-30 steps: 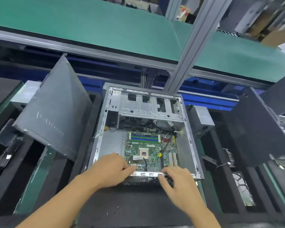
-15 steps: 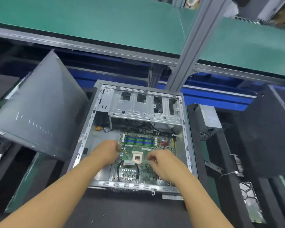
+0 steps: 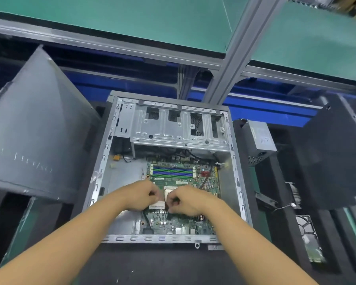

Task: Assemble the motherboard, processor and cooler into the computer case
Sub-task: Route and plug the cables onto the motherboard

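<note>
2 forearms reach into the case (image 3: 237, 182). The left hand (image 3: 141, 195) and right hand (image 3: 186, 201) curl their fingers beside the socket (image 3: 169, 192); I cannot tell whether they grip anything. The motherboard (image 3: 173, 175) lies flat beneath them.

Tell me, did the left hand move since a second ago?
Yes. The left hand went from the near rim of the case farther in, away from the person, and is now over the middle of the green board.
</note>
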{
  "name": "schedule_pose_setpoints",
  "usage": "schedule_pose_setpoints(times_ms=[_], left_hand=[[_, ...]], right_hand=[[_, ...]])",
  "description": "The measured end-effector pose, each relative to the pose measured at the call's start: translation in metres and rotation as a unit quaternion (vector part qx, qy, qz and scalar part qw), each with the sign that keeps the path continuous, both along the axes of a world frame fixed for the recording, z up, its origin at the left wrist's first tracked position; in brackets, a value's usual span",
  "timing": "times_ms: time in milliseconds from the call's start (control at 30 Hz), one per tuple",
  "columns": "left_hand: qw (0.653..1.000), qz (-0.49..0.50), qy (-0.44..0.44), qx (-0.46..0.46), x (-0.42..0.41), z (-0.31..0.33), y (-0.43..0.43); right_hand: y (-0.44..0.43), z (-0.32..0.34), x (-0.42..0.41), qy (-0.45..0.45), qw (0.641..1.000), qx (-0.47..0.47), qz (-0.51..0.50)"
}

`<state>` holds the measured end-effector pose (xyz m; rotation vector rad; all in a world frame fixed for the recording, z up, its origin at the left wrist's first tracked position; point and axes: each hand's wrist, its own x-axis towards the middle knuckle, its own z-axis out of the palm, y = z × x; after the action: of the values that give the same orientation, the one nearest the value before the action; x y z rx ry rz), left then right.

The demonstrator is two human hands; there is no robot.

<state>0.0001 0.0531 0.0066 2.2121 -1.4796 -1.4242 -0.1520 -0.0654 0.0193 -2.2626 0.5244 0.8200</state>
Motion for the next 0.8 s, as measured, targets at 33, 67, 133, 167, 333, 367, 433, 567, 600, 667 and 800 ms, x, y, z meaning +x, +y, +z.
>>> schedule_pose_setpoints(times_ms=[33,67,133,167,333,367,433,567,600,667,800], left_hand=[[1.000,-0.005,-0.014,0.010,0.000,0.000,0.001],[1.000,-0.002,-0.023,0.021,0.000,0.000,0.001],[0.999,0.004,-0.030,0.036,0.000,-0.001,0.003],[0.999,0.009,-0.030,0.038,0.000,-0.001,0.003],[0.995,0.073,-0.050,0.047,0.006,0.003,0.006],[0.994,0.077,-0.060,0.056,0.006,0.004,0.008],[0.992,0.068,-0.081,0.067,0.006,0.006,0.013],[0.994,0.065,-0.073,0.057,0.010,0.015,0.021],[0.993,0.077,-0.065,0.056,0.010,0.017,0.022],[0.992,0.102,-0.056,0.047,0.007,0.021,0.023],[0.986,0.145,-0.071,0.036,0.001,0.023,0.025]], right_hand=[[-0.001,0.000,-0.001,-0.019,1.000,0.003,-0.007],[-0.003,0.000,-0.002,-0.038,0.999,0.005,-0.019],[-0.003,-0.001,-0.001,-0.072,0.996,0.017,-0.046],[-0.001,-0.002,0.000,-0.086,0.995,0.024,-0.054],[0.011,-0.008,0.013,-0.097,0.994,0.049,-0.032],[0.013,-0.009,0.015,-0.094,0.994,0.052,-0.028],[0.013,-0.013,0.018,-0.086,0.995,0.057,-0.011],[0.012,-0.014,0.028,-0.113,0.992,0.017,0.049],[0.011,-0.014,0.031,-0.137,0.989,-0.003,0.049],[0.006,-0.015,0.035,-0.163,0.986,-0.014,0.014],[0.009,-0.019,0.034,-0.165,0.986,-0.012,0.007]])
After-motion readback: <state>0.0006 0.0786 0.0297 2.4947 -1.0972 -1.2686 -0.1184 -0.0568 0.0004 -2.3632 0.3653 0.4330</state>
